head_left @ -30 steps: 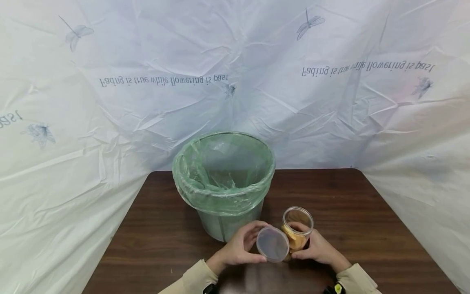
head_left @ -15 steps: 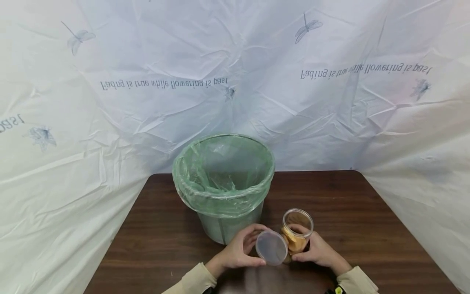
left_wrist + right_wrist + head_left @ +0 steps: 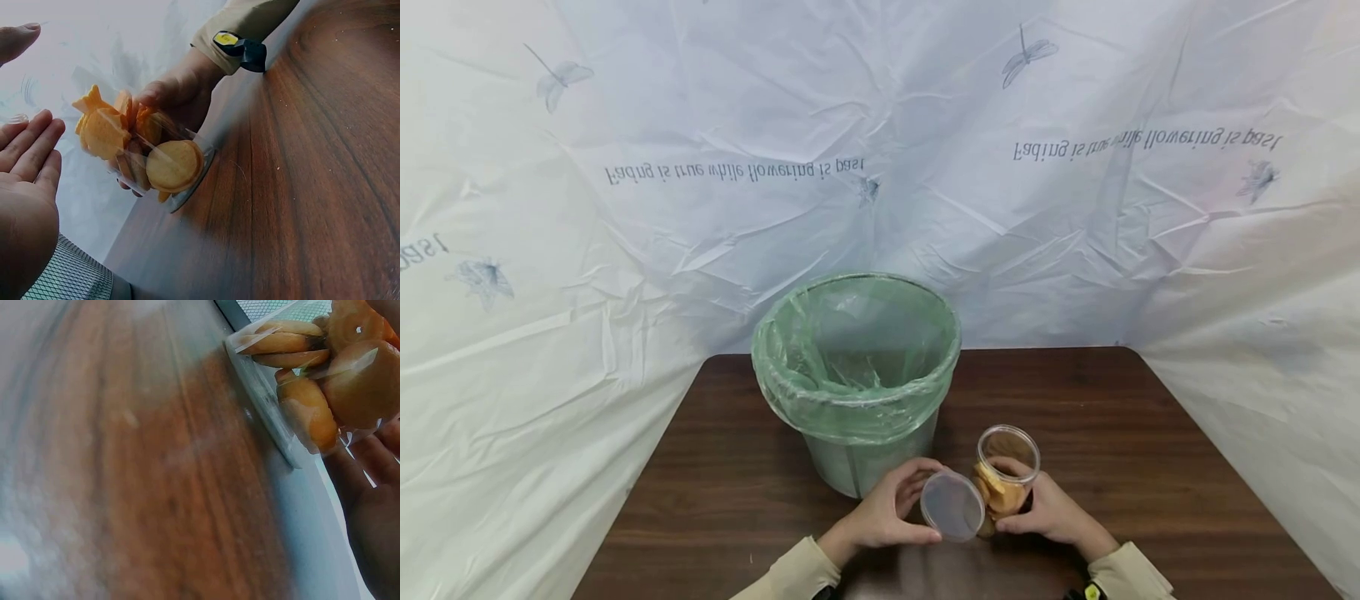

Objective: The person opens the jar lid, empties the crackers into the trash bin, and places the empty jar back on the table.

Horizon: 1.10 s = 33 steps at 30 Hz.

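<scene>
My left hand (image 3: 880, 510) pinches a round translucent lid (image 3: 952, 506) between thumb and fingers, tilted toward the head camera. Just right of it, my right hand (image 3: 1058, 515) grips a clear plastic jar (image 3: 1009, 468) whose mouth is uncovered. Orange-brown biscuits fill the lower part of the jar; in the left wrist view a round biscuit (image 3: 175, 165) lies against its base, with a fish-shaped piece (image 3: 103, 131) nearer the mouth. The right wrist view shows stacked biscuits (image 3: 284, 344) through the jar wall. Lid and jar overlap slightly in the head view.
A bin (image 3: 868, 462) lined with a green plastic bag (image 3: 857, 417) stands on the dark wooden table (image 3: 1150, 467), behind and left of the hands. White printed sheeting (image 3: 880, 100) hangs around the back and sides. Each wrist wears a dark band.
The lid has shifted slightly left, a little away from the jar. The head view has tipped up slightly, so everything sits a bit lower. Both grips stay the same.
</scene>
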{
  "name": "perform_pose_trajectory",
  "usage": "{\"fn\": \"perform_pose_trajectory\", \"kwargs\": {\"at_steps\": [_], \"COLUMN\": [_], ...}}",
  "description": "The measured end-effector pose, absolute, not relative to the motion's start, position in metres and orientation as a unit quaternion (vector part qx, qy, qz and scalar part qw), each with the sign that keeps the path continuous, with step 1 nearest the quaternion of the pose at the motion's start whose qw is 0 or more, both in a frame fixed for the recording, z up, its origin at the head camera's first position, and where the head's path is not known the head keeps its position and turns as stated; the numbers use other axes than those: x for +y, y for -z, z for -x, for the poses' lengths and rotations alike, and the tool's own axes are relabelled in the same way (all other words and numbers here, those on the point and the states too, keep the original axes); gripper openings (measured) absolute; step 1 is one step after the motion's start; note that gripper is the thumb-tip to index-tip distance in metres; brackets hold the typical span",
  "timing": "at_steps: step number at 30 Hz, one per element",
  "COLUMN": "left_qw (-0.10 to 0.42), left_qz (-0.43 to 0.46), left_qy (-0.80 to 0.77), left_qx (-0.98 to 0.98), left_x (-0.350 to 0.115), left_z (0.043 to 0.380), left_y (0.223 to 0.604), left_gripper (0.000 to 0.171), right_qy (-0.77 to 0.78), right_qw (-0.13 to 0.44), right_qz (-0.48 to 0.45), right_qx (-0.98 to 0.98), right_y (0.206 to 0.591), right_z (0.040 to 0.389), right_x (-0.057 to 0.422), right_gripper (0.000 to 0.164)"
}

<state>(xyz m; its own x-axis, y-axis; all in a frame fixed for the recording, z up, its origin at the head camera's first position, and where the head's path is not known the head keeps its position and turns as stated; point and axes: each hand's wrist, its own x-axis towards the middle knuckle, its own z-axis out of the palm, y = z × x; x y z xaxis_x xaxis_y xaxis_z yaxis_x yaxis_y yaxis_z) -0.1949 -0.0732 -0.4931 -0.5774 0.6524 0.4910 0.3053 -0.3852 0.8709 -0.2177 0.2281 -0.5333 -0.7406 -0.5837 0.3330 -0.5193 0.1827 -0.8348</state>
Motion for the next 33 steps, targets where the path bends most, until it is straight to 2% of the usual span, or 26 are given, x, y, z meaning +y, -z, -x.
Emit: {"fn": "perform_pose_trajectory", "kwargs": {"at_steps": [17, 26, 33], "left_qw": [0.128, 0.119, 0.111], "left_qz": [-0.434, -0.428, -0.449], "left_qy": [-0.699, -0.688, -0.668], "left_qx": [0.554, 0.573, 0.583], "left_x": [-0.0742, -0.0750, -0.0737], "left_z": [0.1938, 0.1940, 0.1958], "left_y": [0.4940, 0.4996, 0.4998], "left_gripper": [0.066, 0.074, 0.068], "right_qy": [0.529, 0.535, 0.535], "right_qw": [0.032, 0.028, 0.031], "right_qz": [0.358, 0.377, 0.368], "right_qx": [0.769, 0.756, 0.760], "right_y": [0.5320, 0.5321, 0.5318], "right_z": [0.2169, 0.2168, 0.2162], "right_x": [0.2277, 0.2275, 0.2278], "right_gripper": [0.078, 0.079, 0.078]}}
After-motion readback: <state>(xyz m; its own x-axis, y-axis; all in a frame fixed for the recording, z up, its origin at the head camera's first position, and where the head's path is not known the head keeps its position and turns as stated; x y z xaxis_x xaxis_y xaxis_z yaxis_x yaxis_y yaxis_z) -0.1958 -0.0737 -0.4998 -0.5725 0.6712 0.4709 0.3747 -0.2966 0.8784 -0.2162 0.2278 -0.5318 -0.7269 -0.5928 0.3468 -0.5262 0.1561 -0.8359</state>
